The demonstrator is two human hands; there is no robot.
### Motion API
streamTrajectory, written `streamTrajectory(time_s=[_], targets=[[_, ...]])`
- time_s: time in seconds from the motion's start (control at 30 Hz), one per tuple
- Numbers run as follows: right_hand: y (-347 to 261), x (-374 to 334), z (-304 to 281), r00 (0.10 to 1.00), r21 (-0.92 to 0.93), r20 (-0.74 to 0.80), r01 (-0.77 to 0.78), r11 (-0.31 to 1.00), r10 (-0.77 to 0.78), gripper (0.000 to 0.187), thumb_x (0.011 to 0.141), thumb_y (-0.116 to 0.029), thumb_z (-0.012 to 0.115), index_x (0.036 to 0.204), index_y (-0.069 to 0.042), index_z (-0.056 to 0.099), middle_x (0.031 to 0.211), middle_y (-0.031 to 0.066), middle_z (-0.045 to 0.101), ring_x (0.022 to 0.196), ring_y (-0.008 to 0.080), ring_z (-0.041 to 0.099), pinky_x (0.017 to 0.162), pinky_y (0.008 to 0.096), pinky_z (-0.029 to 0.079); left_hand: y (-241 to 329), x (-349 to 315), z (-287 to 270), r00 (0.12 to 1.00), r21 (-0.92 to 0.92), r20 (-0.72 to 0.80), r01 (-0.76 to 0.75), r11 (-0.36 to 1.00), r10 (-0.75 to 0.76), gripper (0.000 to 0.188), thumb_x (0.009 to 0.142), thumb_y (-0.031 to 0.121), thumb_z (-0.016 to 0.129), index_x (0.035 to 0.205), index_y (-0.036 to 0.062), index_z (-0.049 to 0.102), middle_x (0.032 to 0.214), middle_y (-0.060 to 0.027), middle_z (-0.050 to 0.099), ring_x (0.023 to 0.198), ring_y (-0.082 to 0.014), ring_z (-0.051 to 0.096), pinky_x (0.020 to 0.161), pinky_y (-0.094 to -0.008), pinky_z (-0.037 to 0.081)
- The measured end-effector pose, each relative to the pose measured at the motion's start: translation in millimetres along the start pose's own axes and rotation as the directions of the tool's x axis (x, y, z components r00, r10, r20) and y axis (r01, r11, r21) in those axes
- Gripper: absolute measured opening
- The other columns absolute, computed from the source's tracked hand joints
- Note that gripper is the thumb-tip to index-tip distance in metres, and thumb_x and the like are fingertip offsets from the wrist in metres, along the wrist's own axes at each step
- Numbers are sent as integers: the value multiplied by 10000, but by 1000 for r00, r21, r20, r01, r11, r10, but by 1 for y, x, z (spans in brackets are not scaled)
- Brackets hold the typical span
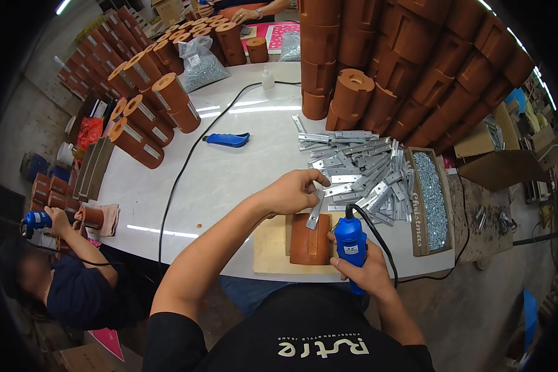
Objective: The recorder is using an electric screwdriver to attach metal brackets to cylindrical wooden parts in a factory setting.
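My left hand point(293, 191) pinches one end of a flat metal strip point(314, 214) with holes in it. The strip hangs down over a brown cylinder point(309, 248) with a slot along its upper side. This cylinder lies on a pale wooden board point(268, 248) at the table's near edge. Wrapped in my right hand point(372, 271) is a blue electric screwdriver point(349, 239), its black cord running up and then down to the right. Its lower end is partly hidden by my hand. Just beyond my left hand, loose metal strips point(366, 167) lie in a heap.
A long wooden tray point(420, 242) of small screws stands right of the heap. Tall stacks of brown cylinders point(319, 56) rise behind it. Farther left lie a blue-handled cutter point(227, 140), a black cable point(175, 186) and a bag point(201, 65) of metal parts. A co-worker point(84, 282) holds another screwdriver.
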State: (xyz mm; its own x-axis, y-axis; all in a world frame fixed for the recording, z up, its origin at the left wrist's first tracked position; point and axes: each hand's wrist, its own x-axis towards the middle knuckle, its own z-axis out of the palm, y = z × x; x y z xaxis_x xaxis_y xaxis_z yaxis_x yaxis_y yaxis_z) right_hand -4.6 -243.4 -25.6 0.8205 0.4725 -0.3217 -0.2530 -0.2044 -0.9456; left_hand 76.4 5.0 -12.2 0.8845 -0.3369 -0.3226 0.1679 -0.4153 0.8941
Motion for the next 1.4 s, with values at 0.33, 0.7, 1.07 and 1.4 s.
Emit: streamTrajectory(time_s=[0.33, 0.7, 1.07, 1.4], targets=[[4, -1, -1, 999, -70, -53, -11, 997, 7, 392, 758, -196, 796, 1059, -18, 618, 790, 86, 663, 686, 149, 644, 657, 311, 529, -16, -16, 7, 991, -218, -92, 75, 973, -97, 309, 839, 25, 691, 1139, -37, 649, 843, 3, 582, 764, -66, 540, 741, -223, 479], [7, -1, -2, 998, -82, -56, 33, 996, -38, 413, 763, -179, 791, 1117, -37, 631, 833, 91, 664, 739, 128, 650, 668, 304, 530, 8, -58, 32, 986, 625, -120, -18, 780, 119, 383, 796, 238, 683, 1159, 120, 653, 986, -149, 572, 838, -327, 639, 762, -395, 527], [-46, 2, -17, 847, 444, -425, 501, 743, -318, 335, 850, -95, 616, 1155, -33, 491, 957, 156, 652, 574, 158, 582, 561, 305, 509, -18, -84, 18, 982, -862, -153, -78, 501, -111, 560, 980, 257, 524, 1367, -120, 379, 1209, -272, 542, 1114, -347, 597, 963, -386, 501], [-98, 30, 0, 612, 586, -417, 747, 316, -672, 277, 943, -204, 523, 1183, -76, 470, 990, 130, 626, 652, 199, 583, 655, 375, 499, 0, -96, 54, 997, -973, -70, -76, 217, 37, 884, 979, 646, 247, 1424, -117, 271, 1379, -354, 407, 1330, -380, 439, 1112, -426, 389]])
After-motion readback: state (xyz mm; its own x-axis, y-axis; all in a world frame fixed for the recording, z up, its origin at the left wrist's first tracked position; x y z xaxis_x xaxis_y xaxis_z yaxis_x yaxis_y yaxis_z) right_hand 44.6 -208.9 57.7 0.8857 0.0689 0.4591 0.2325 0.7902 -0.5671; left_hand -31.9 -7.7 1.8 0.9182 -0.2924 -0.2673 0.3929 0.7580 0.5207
